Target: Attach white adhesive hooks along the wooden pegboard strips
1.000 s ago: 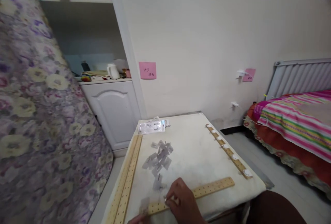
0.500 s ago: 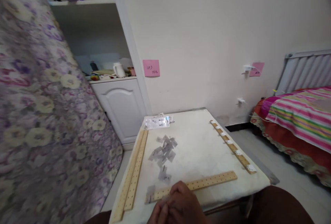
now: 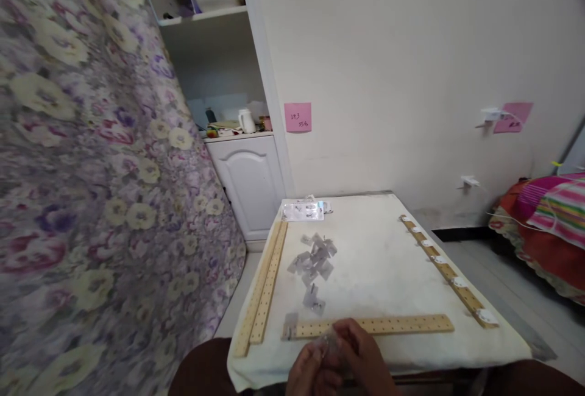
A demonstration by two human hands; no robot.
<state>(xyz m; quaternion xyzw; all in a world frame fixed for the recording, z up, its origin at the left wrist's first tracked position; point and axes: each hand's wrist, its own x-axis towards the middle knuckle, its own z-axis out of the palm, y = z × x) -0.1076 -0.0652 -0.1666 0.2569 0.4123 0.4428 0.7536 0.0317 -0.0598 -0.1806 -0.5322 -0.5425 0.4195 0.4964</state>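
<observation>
Together, both hands (image 3: 336, 362) pinch a small, clear, crinkled packet (image 3: 329, 343).

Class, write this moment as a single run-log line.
left hand: on small clear packet | right hand: same packet | near: wooden strip | packet pile mid-table

Cream wall (image 3: 388, 67), white cupboard (image 3: 249, 180), floral curtain (image 3: 91, 170), striped bed (image 3: 553, 213).
</observation>
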